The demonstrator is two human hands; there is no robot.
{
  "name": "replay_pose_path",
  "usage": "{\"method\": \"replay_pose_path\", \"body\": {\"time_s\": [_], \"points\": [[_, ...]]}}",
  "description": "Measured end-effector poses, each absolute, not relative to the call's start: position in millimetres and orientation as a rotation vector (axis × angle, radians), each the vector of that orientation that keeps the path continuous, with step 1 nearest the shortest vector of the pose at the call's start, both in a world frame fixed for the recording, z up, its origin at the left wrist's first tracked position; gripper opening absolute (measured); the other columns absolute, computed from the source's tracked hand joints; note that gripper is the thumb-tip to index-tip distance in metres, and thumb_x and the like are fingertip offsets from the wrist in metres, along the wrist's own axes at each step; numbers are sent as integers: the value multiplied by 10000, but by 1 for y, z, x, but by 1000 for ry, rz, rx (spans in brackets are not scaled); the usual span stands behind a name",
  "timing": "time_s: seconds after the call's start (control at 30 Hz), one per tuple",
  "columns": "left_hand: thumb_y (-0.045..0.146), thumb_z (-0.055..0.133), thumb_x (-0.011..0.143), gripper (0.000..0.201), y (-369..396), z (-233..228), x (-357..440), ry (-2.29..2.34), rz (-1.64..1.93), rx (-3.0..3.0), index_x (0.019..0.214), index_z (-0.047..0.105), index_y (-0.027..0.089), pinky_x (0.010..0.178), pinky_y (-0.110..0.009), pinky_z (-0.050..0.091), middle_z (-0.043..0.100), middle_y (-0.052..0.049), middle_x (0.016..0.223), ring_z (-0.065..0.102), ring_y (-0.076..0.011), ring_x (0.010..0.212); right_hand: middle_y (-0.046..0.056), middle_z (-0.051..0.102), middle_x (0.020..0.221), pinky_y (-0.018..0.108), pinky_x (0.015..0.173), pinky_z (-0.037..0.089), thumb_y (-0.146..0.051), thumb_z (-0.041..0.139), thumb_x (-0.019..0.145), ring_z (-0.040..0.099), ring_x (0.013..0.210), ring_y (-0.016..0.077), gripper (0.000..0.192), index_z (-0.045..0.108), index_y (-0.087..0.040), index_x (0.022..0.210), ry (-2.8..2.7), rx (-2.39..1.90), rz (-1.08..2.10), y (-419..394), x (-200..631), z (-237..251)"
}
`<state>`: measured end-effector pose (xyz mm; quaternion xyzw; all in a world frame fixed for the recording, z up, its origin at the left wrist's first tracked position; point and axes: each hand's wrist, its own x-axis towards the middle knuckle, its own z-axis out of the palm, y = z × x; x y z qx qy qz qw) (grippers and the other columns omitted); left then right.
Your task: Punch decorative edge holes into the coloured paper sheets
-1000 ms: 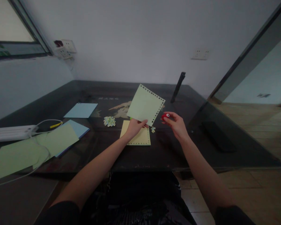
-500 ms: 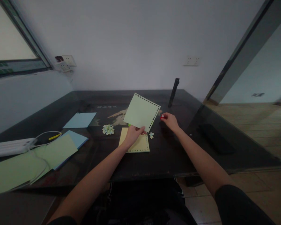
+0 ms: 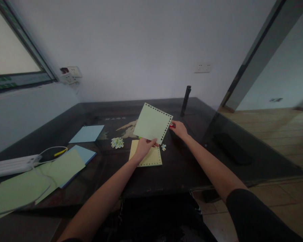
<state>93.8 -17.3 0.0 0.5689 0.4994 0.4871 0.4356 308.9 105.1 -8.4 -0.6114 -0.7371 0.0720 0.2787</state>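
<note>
A pale green square sheet (image 3: 153,123), its top and right edges punched with a row of small holes, is held tilted above the dark tabletop (image 3: 181,168) at the centre of the frame. The left hand (image 3: 143,148) pinches its lower corner between thumb and fingers. Just right of the sheet, the right hand (image 3: 178,129) closes over a small red punch (image 3: 171,125); the grip looks pressed together around it, though the fingers hide most of it.

Directly below the held sheet lies a yellow sheet (image 3: 147,158) with punched edges, flat on the tabletop. A little heap of paper cut-outs (image 3: 117,143) sits to its left, and a few scraps (image 3: 163,147) lie near its right corner.

Further left are blue sheets (image 3: 87,133), more green paper (image 3: 20,188) and a white power strip (image 3: 12,164) with a cable. A dark upright post (image 3: 186,100) stands at the far edge, near the wall.
</note>
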Motion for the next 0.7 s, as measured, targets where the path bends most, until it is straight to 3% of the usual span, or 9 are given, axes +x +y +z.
{"method": "replay_pose_path", "body": {"time_s": [0.1, 0.17, 0.33, 0.47, 0.7], "points": [[219, 651, 762, 131, -17, -1, 94, 1253, 1220, 1431, 779, 642, 90, 561, -231, 534, 705, -74, 612, 659, -155, 543, 101, 638, 1027, 367, 873, 421, -222, 615, 761, 564, 981, 232, 208, 638, -181, 963, -1856, -1475, 179, 89, 308, -1], [233, 666, 749, 150, -17, -2, 95, 1248, 1232, 1437, 779, 647, 87, 564, -235, 536, 708, -79, 620, 663, -161, 550, 79, 655, 920, 361, 817, 451, -227, 604, 756, 593, 861, 212, 135, 635, -179, 878, -1804, -1330, 258, 71, 304, 6], [207, 680, 721, 170, -17, -1, 98, 1206, 1275, 1393, 831, 649, 82, 545, -234, 539, 726, -92, 696, 675, -169, 565, 11, 640, 654, 305, 614, 487, -312, 614, 746, 596, 586, 155, 132, 572, -189, 723, -1705, -1071, 921, 21, 282, 8], [235, 679, 726, 161, -18, -1, 97, 1226, 1294, 1424, 792, 653, 90, 566, -241, 545, 723, -90, 692, 678, -172, 584, 16, 652, 637, 252, 525, 466, -374, 650, 733, 589, 539, 126, 214, 560, -180, 729, -1486, -1059, 1243, 1, 271, 2], [228, 686, 720, 152, -20, -1, 97, 1243, 1290, 1451, 775, 646, 92, 578, -252, 547, 723, -95, 704, 678, -178, 598, 11, 649, 675, 222, 502, 461, -448, 702, 686, 600, 558, 111, 308, 579, -171, 741, -1326, -1016, 1342, -6, 269, 4]]}}
